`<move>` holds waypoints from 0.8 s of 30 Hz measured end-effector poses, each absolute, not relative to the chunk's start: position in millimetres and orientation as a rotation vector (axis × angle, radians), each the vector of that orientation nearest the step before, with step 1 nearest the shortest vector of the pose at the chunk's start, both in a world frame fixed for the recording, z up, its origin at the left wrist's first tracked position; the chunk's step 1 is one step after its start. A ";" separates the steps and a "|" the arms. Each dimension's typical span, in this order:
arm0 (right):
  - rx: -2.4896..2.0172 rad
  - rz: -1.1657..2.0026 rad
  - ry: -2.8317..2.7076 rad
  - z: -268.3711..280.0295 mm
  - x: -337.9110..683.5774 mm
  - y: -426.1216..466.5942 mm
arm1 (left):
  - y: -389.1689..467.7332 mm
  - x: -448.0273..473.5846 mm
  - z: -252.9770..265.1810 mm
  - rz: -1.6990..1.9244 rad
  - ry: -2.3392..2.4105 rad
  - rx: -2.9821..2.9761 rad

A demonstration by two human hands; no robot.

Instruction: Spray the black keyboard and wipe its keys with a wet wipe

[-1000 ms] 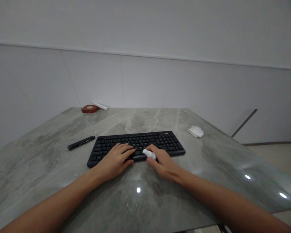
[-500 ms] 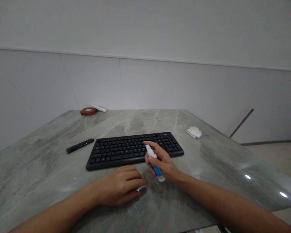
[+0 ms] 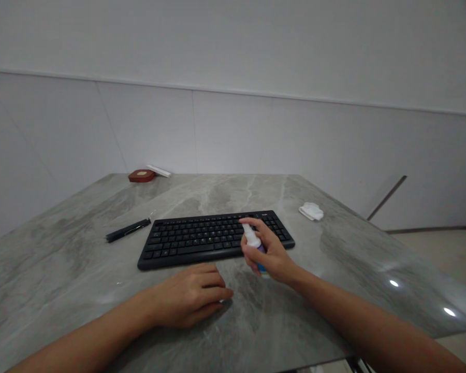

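Observation:
My right hand [image 3: 270, 254] is wrapped round a small spray bottle [image 3: 252, 237] with a white nozzle and a blue label. Its index finger lies on top of the nozzle, and the bottle tilts over the front edge of a black keyboard [image 3: 196, 249]. The lower part of the bottle is mostly behind the fingers. In front of the keyboard, my left hand [image 3: 192, 296] rests on the table with its fingers bent and close together. A small pale bit shows under its fingertips, too hidden to name.
To the left of the keyboard lies a dark brush-like tool [image 3: 128, 230]. A folded white cloth [image 3: 311, 211] is on the right. At the back left, a reddish-brown box [image 3: 141, 176] sits beside a flat white item [image 3: 159, 171]. The marble-patterned table [image 3: 225, 194] meets a wall.
My right hand has moved up and slightly right with the spray bottle, further over the keyboard. My left hand has stayed nearly in place.

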State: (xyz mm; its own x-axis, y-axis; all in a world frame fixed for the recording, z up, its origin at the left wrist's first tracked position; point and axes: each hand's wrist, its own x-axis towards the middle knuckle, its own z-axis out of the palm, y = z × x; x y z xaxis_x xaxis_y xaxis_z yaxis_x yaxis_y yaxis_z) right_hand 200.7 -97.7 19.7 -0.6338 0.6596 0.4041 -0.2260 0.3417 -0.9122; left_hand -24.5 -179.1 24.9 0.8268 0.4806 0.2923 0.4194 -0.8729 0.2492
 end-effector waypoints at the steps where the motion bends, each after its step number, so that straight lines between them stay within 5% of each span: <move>1: -0.475 1.104 -1.932 19.0 202.3 -93.8 | -179.2 -24.8 24.5 0.524 0.709 2.829; 5: -0.797 0.461 -1.979 19.1 210.3 -78.6 | -179.8 -26.0 24.4 0.483 0.715 2.833; 24: -0.850 0.528 -1.930 14.2 212.3 -72.2 | -181.4 -28.3 27.6 0.489 0.714 2.815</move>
